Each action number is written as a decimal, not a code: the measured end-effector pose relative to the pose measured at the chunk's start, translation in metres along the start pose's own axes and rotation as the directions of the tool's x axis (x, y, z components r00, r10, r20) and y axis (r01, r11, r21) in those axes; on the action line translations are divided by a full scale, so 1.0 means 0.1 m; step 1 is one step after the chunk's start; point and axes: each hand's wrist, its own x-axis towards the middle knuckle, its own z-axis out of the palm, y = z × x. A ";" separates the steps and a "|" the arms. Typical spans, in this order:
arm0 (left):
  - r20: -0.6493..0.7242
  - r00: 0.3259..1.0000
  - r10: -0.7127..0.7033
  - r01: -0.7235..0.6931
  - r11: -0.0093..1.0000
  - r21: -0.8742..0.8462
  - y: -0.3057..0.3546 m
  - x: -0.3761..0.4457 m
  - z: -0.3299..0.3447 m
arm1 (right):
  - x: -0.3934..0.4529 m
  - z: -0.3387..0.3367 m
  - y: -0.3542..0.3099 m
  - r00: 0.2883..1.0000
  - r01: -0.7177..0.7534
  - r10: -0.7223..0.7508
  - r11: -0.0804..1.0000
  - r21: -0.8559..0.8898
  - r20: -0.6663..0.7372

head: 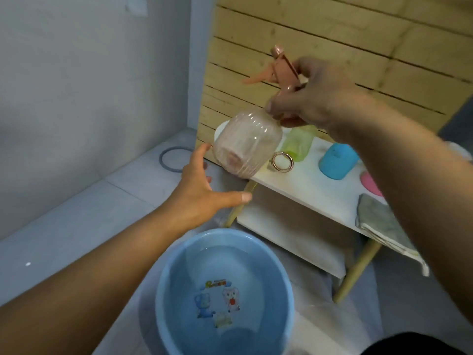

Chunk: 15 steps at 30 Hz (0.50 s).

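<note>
Right hand (314, 98) grips one bottle (247, 144); perhaps three cups (337, 161).

Slatted panel (332, 47) is standing just behind the table (307, 183). On the table, a ring (282, 162) is sitting near its left end, with the left cup (298, 146) behind the ring, the right cup (337, 161) further right, and a cloth (381, 224) overhanging the right front edge. Basin (204, 233) is sitting on the floor before the table, a hoop (169, 160) is lying on the floor to its left, and a spray bottle (247, 143) is hanging tilted over its left corner.

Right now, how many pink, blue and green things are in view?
Pink: 2, ribbed clear-pink spray bottle in the right hand, half-hidden pink piece.
Blue: 2, round blue basin, blue cup.
Green: 1, translucent green cup.
Total: 5
</note>
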 end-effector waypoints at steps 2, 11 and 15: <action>0.052 0.998 0.019 -0.022 0.999 0.044 -0.04 -0.11 0.01 | -0.23 0.08 0.12 0.998 -0.046 0.044 0.997 0.069 0.039; 0.035 0.999 0.009 0.001 0.963 -0.269 -0.23 -0.24 0.09 | -0.60 0.32 0.84 0.957 -0.281 0.283 0.849 0.447 0.064; 0.126 0.991 -0.052 0.096 0.924 -0.369 -0.38 -0.10 0.06 | -0.58 0.39 1.08 0.918 -0.387 0.364 0.745 0.543 0.154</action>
